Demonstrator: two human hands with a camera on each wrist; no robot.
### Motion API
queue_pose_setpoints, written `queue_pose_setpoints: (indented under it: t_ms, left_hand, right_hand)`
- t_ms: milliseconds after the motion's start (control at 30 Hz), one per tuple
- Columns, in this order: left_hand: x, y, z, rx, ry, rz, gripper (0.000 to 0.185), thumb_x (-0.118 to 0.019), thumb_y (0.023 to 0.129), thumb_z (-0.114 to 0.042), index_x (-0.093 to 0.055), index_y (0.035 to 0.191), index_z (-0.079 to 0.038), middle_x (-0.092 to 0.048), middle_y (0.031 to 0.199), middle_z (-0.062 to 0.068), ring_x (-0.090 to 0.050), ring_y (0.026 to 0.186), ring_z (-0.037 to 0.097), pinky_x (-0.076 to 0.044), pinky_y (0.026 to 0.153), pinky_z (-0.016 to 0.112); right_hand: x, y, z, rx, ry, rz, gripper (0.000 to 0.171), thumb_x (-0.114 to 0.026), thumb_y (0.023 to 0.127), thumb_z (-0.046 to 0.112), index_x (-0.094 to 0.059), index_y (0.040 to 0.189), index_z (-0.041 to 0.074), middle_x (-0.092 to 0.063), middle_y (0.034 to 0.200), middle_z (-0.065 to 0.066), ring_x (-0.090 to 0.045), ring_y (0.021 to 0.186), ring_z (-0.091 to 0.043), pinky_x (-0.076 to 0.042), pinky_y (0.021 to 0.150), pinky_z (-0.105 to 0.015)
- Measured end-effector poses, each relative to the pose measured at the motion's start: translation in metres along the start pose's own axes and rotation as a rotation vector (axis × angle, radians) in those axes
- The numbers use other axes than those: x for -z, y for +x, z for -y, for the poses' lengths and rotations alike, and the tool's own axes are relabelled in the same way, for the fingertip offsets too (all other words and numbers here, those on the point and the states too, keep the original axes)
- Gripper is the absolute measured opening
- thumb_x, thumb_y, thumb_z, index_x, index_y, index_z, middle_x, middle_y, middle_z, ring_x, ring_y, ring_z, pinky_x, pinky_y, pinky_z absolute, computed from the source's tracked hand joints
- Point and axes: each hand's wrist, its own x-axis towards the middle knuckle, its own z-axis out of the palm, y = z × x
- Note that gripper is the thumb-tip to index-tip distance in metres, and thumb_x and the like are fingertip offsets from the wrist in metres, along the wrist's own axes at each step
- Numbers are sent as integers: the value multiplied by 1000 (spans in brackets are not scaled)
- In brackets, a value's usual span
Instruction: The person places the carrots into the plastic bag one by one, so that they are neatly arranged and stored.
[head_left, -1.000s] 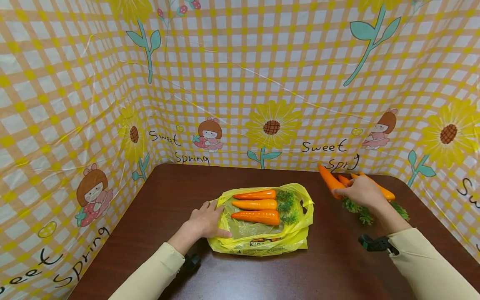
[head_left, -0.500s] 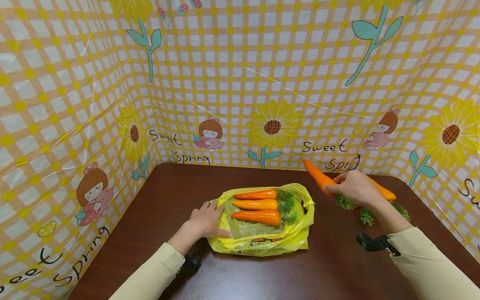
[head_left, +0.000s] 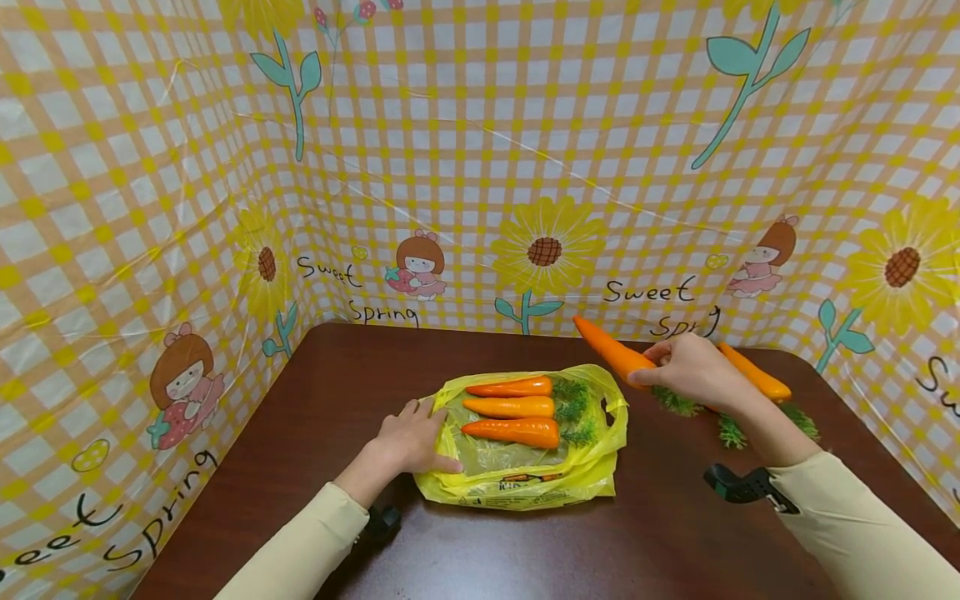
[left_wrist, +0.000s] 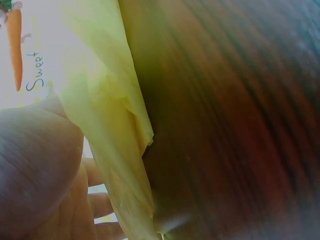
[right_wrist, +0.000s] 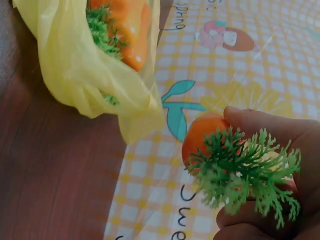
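Note:
My right hand (head_left: 701,371) pinches an orange carrot (head_left: 611,350) near its leafy end, its tip pointing up and left, raised right of the bag. In the right wrist view the carrot's green leaves (right_wrist: 245,170) hang between thumb and fingers. A yellow plastic bag (head_left: 525,492) lies on its side, with three carrots in a row, the middle carrot (head_left: 510,407) more yellow-orange, their leaves (head_left: 573,408) to the right. My left hand (head_left: 411,437) rests with spread fingers on the bag's left edge; in the left wrist view its palm (left_wrist: 35,170) is against the yellow plastic.
Another carrot (head_left: 757,375) lies at the back right of the brown table (head_left: 300,467), partly behind my right hand, with green leaves (head_left: 731,433) near it. A checked cloth wall (head_left: 480,167) with sunflowers surrounds the table's back and sides.
My right hand has lifted the carrot from the group at the right and carried it left toward the bag. My left hand and the bag have stayed in place.

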Motion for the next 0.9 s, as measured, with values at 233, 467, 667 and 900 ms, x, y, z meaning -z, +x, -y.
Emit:
queue_pose_setpoints:
  t_ms: [233,467,667,900]
  left_hand:
    - [0,0,0,3,2,2,100,-68,79,-74,-39,157,-18,-28,164,13,-31,149,37,-42,105,59]
    - [0,0,0,3,4,-2,100,-69,79,-74,-40,156,-18,-29,164,14,-32,148,37,-42,104,59]
    - [1,-1,-1,4,-5,-4,100,-69,78,-73,-41,156,-17,-30,164,14,-32,148,38,-42,104,60]
    - [1,-1,-1,7,1,-2,100,-69,79,-74,-40,156,-18,-29,164,14,-32,149,37,-42,105,60]
  right_hand:
    - [-4,-3,15,38,14,42,59,-76,88,35,-64,127,-7,-28,50,6,-23,43,-10,-26,44,-26]
    - [-10,-2,29,53,-15,84,58,-78,86,36,-66,127,-4,-39,47,4,-24,43,-10,-27,45,-26]
    - [-18,0,41,107,-17,120,57,-79,85,32,-66,126,-5,-48,51,4,-28,47,-10,-30,49,-27]
    - [-30,2,49,177,-70,151,57,-81,83,33,-68,126,-2,-32,48,6,-22,44,-10,-25,48,-26]
